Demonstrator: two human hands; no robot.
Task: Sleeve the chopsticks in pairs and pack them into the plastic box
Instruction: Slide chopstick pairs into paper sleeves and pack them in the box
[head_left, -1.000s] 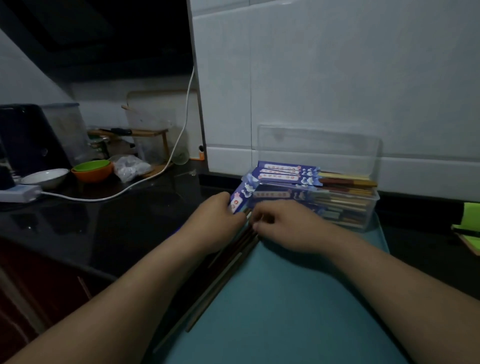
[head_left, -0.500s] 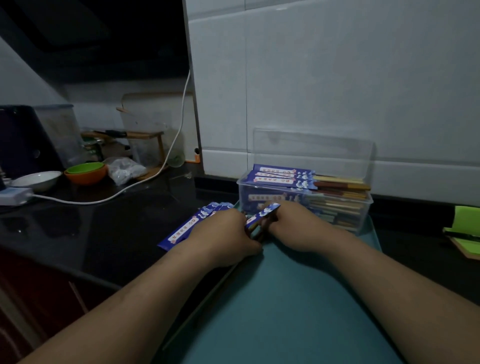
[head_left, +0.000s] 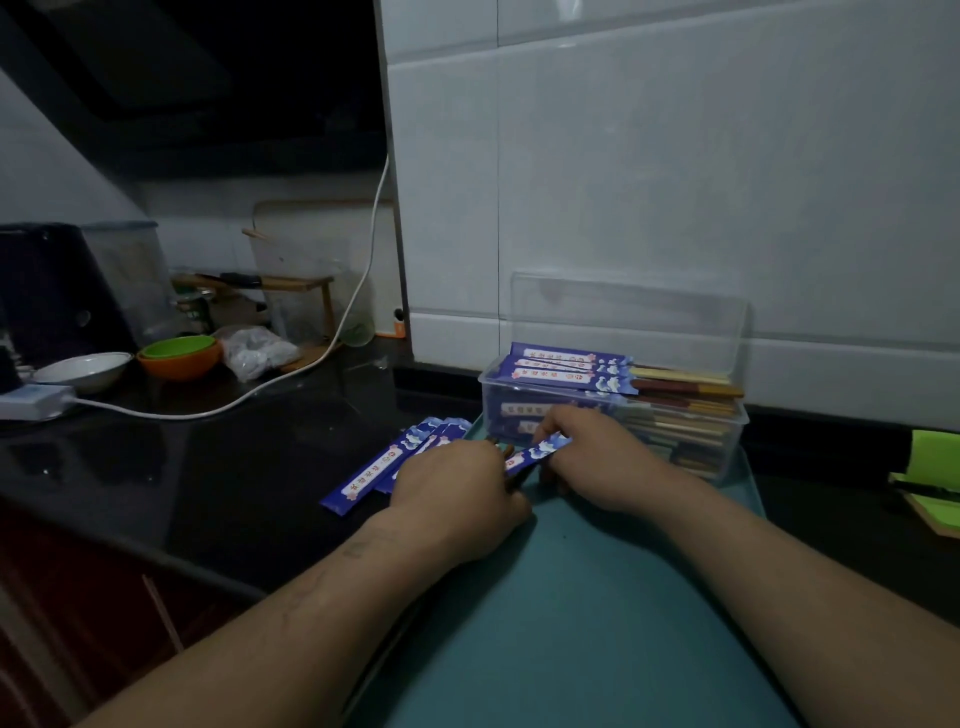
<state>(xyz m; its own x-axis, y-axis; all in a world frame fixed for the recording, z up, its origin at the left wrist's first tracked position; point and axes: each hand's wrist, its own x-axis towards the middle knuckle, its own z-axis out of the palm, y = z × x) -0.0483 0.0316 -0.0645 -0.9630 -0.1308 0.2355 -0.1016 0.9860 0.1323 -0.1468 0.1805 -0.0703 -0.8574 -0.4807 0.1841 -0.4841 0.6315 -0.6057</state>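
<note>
Both forearms bare, entering from the bottom edge and converging toward mid-view. Left forearm runs up from lower left; wrist straight, back of hand up. Left grip fisted, knuckles facing away, fingers curled under round the chopsticks; only their dark tips show past the knuckles. Right forearm comes in from lower right, wrist turned slightly inward. Right grip palm down, fingers bent, pinching one end of the blue sleeve, fingertips on top; thumb not clearly seen. The two grips sit just beside each other, the sleeve angled between them. Both low over the desk; contact with it cannot be told.
</note>
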